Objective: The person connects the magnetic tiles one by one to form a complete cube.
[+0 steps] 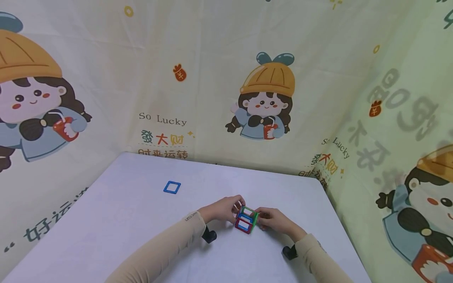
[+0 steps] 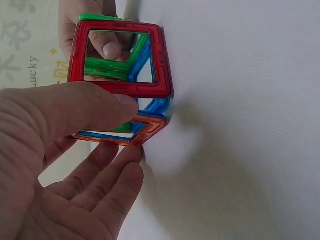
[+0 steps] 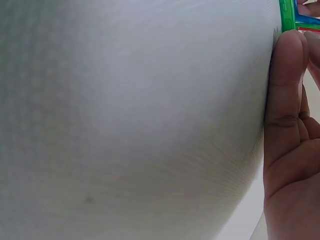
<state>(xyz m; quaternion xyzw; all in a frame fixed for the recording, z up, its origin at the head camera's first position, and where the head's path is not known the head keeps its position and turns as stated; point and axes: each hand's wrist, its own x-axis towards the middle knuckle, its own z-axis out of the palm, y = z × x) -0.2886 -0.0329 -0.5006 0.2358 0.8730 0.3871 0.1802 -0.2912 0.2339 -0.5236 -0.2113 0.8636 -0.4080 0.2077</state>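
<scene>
A small box built of see-through magnetic tiles [image 1: 242,230] stands on the table between both hands. In the left wrist view its red square tile [image 2: 163,60] faces the camera, with an orange tile [image 2: 152,129], a blue tile [image 2: 161,106] and a green tile [image 2: 107,69] around it. My left hand [image 1: 223,209] grips the box, thumb across the red tile's edge and fingers beside the orange tile. My right hand [image 1: 277,221] holds the green side with thumb and curled fingers. The right wrist view shows only a corner of the box, beside the right thumb [image 3: 285,75].
A loose blue square tile [image 1: 171,192] lies flat on the white table [image 1: 141,220], farther back and to the left. Cloth printed with cartoon figures [image 1: 267,106] hangs behind the table and on both sides.
</scene>
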